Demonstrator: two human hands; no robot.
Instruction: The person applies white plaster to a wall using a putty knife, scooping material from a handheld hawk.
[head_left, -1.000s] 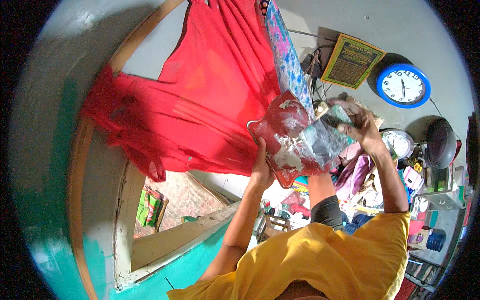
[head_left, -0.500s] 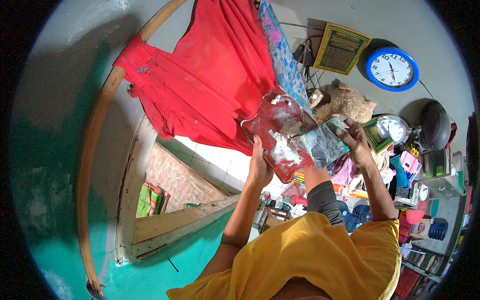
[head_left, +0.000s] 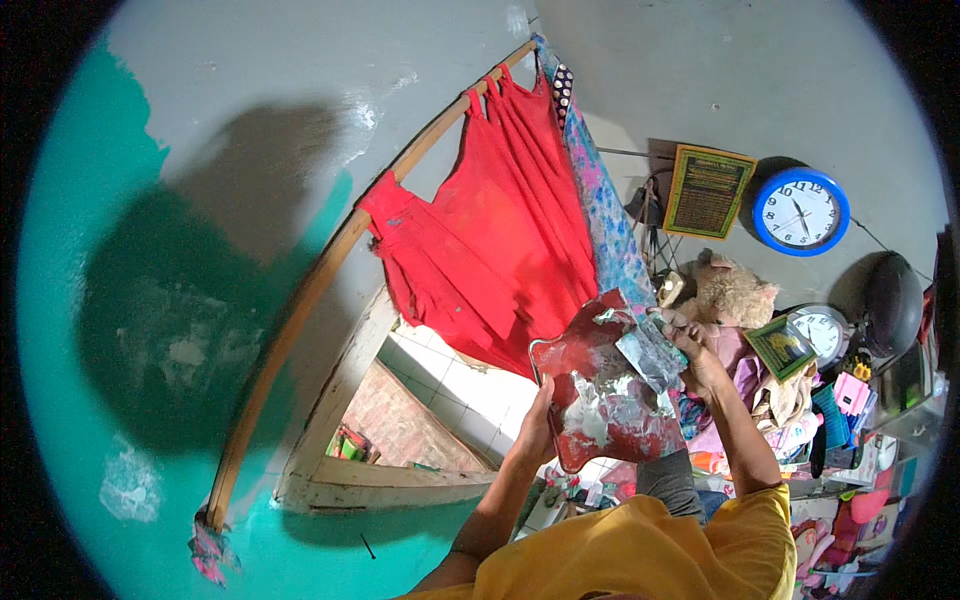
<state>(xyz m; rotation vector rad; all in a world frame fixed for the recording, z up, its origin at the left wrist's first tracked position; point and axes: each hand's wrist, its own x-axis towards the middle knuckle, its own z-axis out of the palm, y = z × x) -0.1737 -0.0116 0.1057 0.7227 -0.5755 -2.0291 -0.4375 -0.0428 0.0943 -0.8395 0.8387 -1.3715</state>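
My left hand is closed on the left edge of a dark red board with a wavy outline, smeared with white and grey putty. A thick white patch of putty lies on its lower half. In my right hand is a flat scraper, its wide blade coated with grey-white residue. The scraper's blade overlaps the board's upper right part; whether it touches the surface I cannot tell. My fingers partly hide the scraper's greenish grip end.
Ahead, a red cloth hangs from a wooden strip across a window-like opening with a white frame. The wall is grey and green. At right are a blue-rimmed clock, a framed plaque, a teddy bear and piled household things.
The view has shifted, so more of the wall and wooden strip shows. The scraper has moved from the board's lower right to its upper right. Both hands keep their hold.
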